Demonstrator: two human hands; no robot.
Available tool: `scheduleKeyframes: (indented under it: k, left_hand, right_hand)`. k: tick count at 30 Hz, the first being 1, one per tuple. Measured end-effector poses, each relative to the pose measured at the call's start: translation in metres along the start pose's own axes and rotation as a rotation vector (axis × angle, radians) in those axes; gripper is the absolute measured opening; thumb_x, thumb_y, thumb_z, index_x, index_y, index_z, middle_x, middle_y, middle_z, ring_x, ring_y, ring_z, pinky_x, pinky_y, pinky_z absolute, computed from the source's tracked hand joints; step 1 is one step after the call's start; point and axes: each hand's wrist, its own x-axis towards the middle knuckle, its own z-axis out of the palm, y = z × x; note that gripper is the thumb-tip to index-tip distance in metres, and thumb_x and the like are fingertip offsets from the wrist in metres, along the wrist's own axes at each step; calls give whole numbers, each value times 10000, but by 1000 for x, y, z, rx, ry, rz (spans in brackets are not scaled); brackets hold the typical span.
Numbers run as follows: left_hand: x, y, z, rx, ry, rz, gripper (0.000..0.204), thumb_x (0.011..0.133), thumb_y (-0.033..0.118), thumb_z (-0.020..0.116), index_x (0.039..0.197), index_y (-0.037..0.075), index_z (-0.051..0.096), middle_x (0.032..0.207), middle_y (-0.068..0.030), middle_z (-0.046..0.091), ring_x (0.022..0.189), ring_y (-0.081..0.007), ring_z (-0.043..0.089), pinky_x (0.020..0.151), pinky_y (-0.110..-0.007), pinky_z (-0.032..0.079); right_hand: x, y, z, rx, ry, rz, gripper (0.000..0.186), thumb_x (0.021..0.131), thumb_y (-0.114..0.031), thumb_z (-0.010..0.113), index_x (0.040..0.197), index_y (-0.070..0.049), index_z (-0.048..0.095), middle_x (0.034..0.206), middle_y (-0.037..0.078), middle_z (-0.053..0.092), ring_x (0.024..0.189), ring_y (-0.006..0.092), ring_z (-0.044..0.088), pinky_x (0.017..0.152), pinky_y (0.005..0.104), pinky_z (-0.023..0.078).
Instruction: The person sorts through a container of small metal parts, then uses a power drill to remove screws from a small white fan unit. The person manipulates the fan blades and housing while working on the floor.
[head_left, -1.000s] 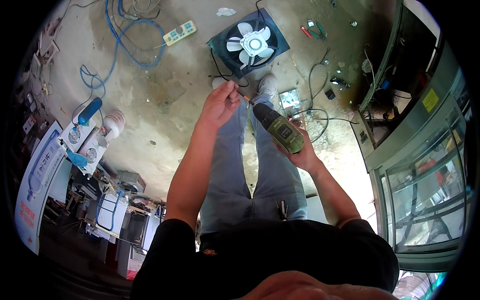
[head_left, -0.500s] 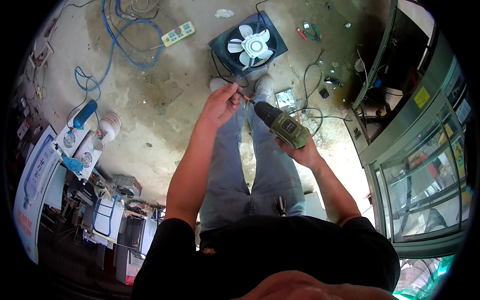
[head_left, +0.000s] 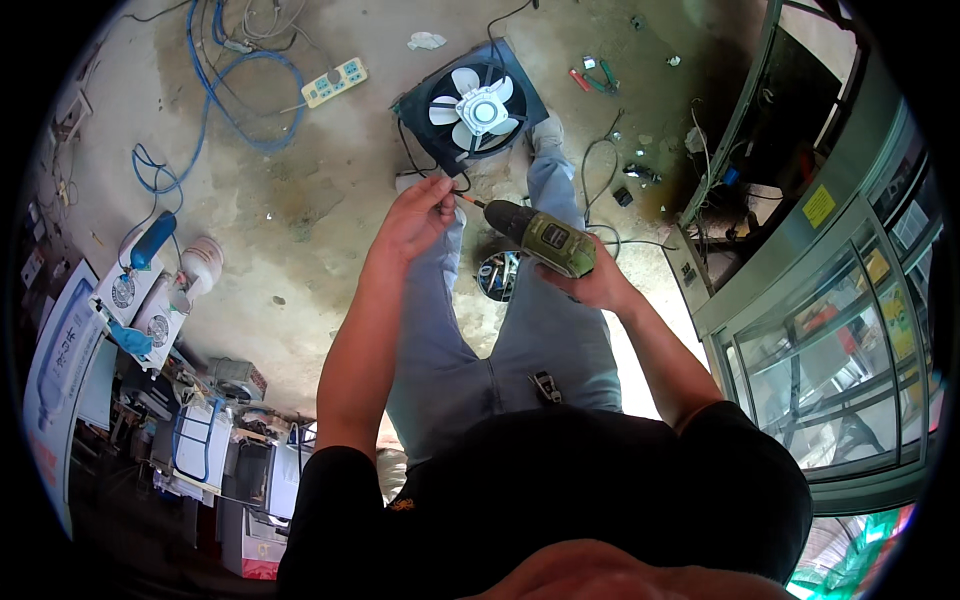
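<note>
While the right hand (head_left: 590, 285) is wrapped around the grip of a green cordless drill (head_left: 545, 237) held above the knees, the left hand (head_left: 415, 215) pinches the orange-tipped bit (head_left: 470, 200) at its nose, near the black fan (head_left: 473, 112) lying on the concrete floor (head_left: 300, 200).

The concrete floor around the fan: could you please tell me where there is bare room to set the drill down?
Bare concrete floor lies between the blue cable loop, the black square fan and the white round lamp. It is crowded right of the fan, where wires, pliers and small parts lie scattered.
</note>
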Motion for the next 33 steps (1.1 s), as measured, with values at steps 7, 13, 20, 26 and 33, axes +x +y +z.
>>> scheduleKeyframes:
  k: [7, 13, 20, 26, 33]
  left_hand:
    - [76, -43, 33, -390, -129, 9, 188, 1010, 238, 614, 1008, 51, 635, 738, 24, 529, 696, -93, 466, 598, -225, 408]
    - [115, -58, 79, -393, -38, -59, 218, 1001, 256, 631, 999, 37, 633, 707, 20, 554, 696, -106, 490, 603, -228, 418]
    - [136, -58, 114, -348, 80, 10, 285, 999, 299, 635, 1012, 15, 622, 745, -4, 547, 708, -131, 498, 641, -256, 429]
    - [160, -64, 132, -419, 205, 53, 322, 1006, 323, 618, 1033, 2, 625, 751, -19, 537, 715, -139, 501, 651, -269, 431]
    - [181, -68, 83, 857, 645, 307, 414, 949, 458, 639, 1009, 49, 650, 698, -22, 599, 618, -172, 553, 615, -321, 478]
  right_hand:
    - [18, 18, -80, 237, -4, 185, 411, 851, -6, 663, 1254, -12, 583, 1085, 66, 706, 834, 139, 650, 788, 301, 532]
    - [8, 23, -132, -133, 33, 96, 405, 818, -11, 691, 1216, -20, 618, 1060, 68, 708, 935, 143, 651, 855, 293, 509]
    - [4, 38, -147, 101, 153, 116, 343, 831, -52, 713, 1166, -19, 646, 1060, 75, 719, 954, 144, 664, 847, 303, 518]
    - [12, 53, -147, 12, 209, 79, 346, 831, -77, 724, 1161, -13, 644, 1053, 106, 726, 974, 180, 684, 855, 317, 522]
    - [37, 53, -154, -109, 266, 52, 335, 826, -68, 716, 1148, -3, 652, 1049, 131, 725, 972, 212, 692, 859, 334, 524]
